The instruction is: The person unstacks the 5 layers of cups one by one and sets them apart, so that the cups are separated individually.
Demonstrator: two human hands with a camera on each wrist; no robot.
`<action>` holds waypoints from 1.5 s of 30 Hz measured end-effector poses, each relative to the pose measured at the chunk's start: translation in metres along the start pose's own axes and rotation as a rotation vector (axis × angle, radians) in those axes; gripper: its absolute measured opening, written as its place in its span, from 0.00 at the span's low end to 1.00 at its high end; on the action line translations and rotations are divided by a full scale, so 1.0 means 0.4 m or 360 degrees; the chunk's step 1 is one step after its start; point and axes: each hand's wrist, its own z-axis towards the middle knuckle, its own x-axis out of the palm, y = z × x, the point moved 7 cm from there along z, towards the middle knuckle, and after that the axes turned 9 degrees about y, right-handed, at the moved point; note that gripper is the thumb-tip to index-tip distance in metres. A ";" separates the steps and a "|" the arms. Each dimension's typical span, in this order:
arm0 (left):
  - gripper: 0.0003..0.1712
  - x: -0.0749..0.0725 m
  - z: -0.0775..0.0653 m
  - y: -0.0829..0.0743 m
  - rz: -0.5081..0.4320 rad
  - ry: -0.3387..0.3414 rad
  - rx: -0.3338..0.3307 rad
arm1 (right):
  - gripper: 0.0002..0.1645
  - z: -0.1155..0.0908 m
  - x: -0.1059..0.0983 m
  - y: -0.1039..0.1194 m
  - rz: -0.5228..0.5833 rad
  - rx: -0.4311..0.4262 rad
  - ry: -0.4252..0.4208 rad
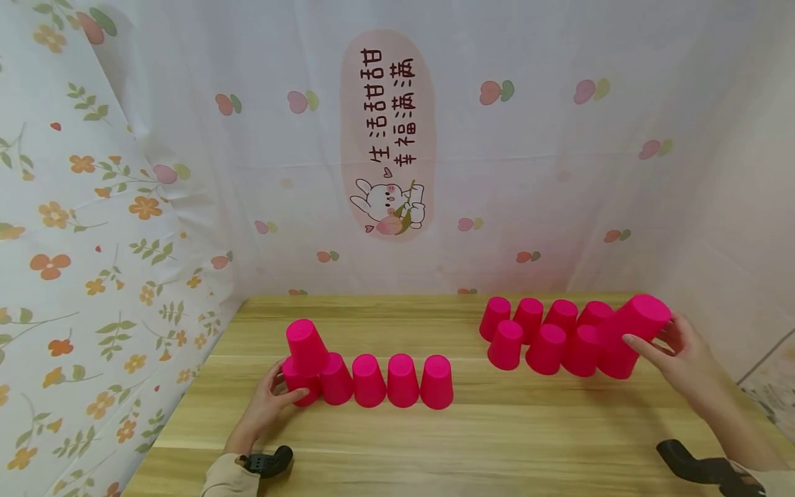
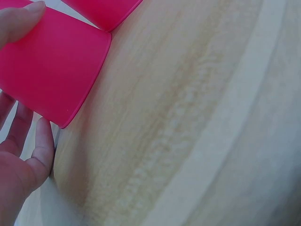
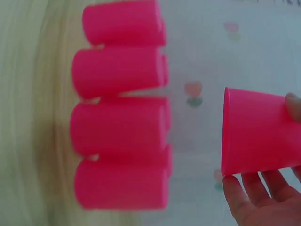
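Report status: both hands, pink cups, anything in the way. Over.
Left hand grips left row's leftmost cup, upper cup above it. Right hand holds a cup aloft at right cluster's end. Neighbouring cups close; no other obstruction visible.

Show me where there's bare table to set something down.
Free: the table in front of the left cups and right cups; also between left cups and cloth. Crowded: right cups, two close rows, and around the left hand.

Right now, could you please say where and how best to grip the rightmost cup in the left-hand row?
Probably around mid-wall, coming from the right: the rightmost cup stands narrow end up, with its neighbour close on the left and bare table on the right.
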 end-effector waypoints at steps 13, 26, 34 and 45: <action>0.37 -0.002 0.003 0.006 0.0038 -0.0006 0.0005 | 0.29 -0.089 -0.053 -0.297 -0.0128 0.0162 0.0005; 0.38 -0.002 -0.001 0.007 0.0001 -0.0011 0.0015 | 0.37 -0.102 -0.010 -0.314 -0.0288 0.0320 0.0038; 0.37 -0.006 0.001 0.011 0.0033 -0.0029 0.0018 | 0.39 -0.099 0.000 -0.315 -0.0287 0.0346 0.0055; 0.37 -0.003 0.000 0.007 0.0069 -0.0022 0.0033 | 0.39 -0.102 0.002 -0.318 -0.0184 0.0297 0.0047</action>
